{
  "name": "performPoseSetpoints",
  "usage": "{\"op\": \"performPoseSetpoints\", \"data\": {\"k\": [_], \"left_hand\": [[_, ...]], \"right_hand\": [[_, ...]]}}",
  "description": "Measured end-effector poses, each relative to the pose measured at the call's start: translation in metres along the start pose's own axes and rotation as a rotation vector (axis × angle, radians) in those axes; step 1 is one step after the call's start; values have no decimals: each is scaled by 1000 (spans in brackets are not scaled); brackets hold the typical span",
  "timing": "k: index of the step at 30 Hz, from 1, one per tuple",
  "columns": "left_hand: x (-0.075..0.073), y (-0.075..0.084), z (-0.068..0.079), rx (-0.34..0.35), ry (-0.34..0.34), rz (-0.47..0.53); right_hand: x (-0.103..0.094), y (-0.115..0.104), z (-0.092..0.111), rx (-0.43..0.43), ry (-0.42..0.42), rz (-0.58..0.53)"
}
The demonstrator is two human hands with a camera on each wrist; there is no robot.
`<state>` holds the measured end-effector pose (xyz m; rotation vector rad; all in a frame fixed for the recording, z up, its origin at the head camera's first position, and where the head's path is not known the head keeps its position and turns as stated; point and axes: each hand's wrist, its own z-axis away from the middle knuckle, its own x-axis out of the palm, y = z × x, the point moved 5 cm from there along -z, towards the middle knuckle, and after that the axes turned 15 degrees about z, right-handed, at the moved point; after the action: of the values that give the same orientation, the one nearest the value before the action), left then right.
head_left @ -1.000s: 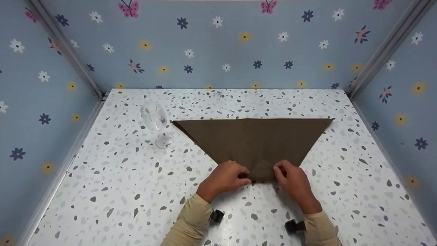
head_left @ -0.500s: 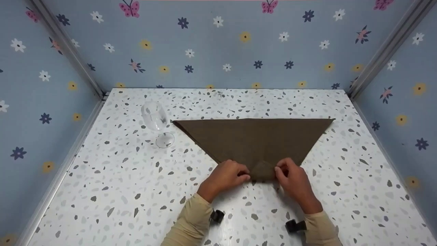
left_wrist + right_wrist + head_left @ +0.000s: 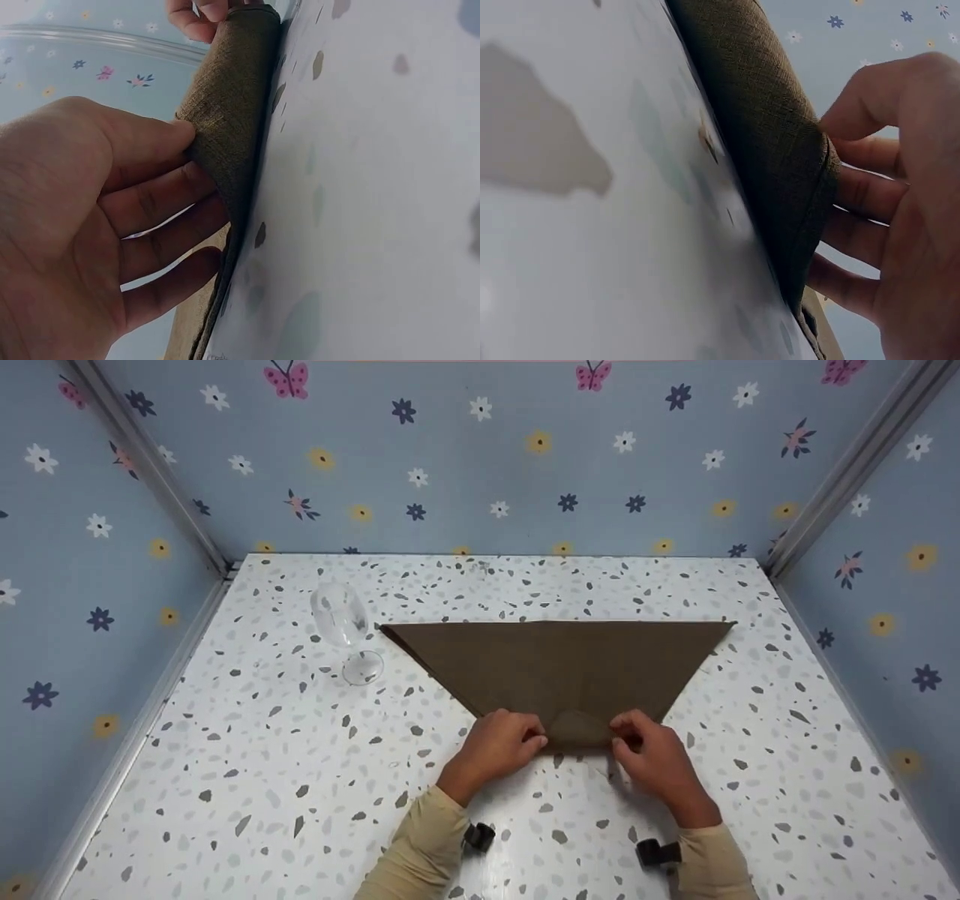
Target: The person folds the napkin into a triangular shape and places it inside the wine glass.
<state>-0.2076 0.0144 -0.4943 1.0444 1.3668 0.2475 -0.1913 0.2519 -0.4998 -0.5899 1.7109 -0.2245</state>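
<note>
A brown cloth napkin (image 3: 555, 667) lies folded on the table, its long straight edge at the back and its sides narrowing toward the front. The front edge is turned up into a small rolled flap (image 3: 579, 730). My left hand (image 3: 501, 748) pinches the left end of that fold; in the left wrist view its thumb (image 3: 176, 135) presses on the cloth with the fingers behind. On the other end, my right hand (image 3: 656, 757) pinches the fold between thumb and fingers, as the right wrist view shows the cloth (image 3: 780, 142) curling up against them.
A clear stemmed glass (image 3: 339, 615) lies on its side left of the napkin, its round foot (image 3: 363, 667) toward the front. The speckled white table (image 3: 300, 780) is bounded by flowered blue panels (image 3: 480, 457) at the back and sides.
The front fold has rolled a little farther from me, and its flap looks wider. My right hand has shifted slightly right; my left hand has barely moved. The glass stays put.
</note>
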Motion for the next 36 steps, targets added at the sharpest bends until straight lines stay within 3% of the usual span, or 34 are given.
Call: {"op": "performPoseSetpoints", "data": {"k": [9,23,31,36], "left_hand": [[-3,-2,0,-25,37,23],[-2,-3,0,-26,37,42],[0,-1,1,44,17,62],[2,2,0,84,23,15]], "right_hand": [[2,0,-2,20,2,-11],[3,0,-2,16,5,15],[6,1,-2,-31,0,48],[8,2,-3,-35,13,104]]}}
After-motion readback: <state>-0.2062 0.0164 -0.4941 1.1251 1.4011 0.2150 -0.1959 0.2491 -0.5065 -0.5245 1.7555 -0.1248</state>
